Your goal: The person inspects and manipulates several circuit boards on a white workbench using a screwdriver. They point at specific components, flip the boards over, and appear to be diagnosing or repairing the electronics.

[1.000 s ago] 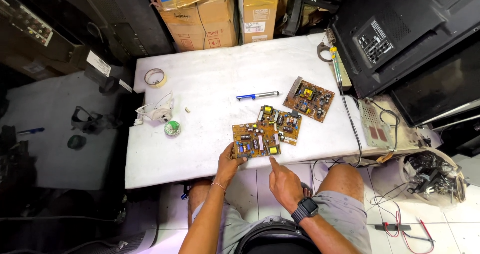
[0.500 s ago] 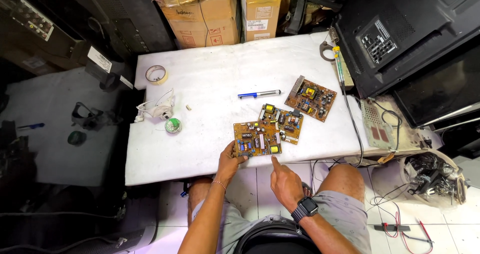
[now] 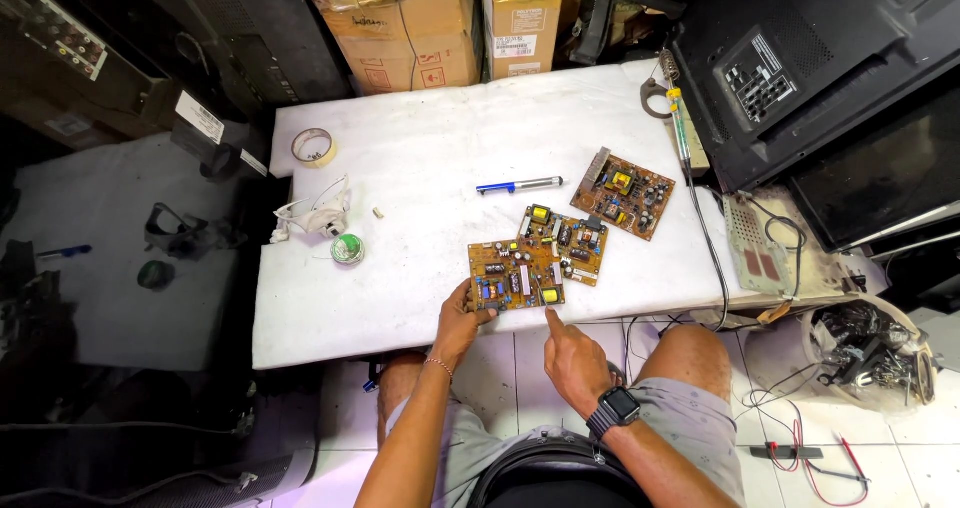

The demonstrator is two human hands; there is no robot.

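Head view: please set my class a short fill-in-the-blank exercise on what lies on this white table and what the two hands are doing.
1. The left hand grips the corner of a brown ____ board at the table edge.
2. The right hand points with its ____ finger at that board's near edge.
3. A blue pen lies beyond the boards, and a roll of ____ sits at the far left corner.

Missing words: circuit; index; tape
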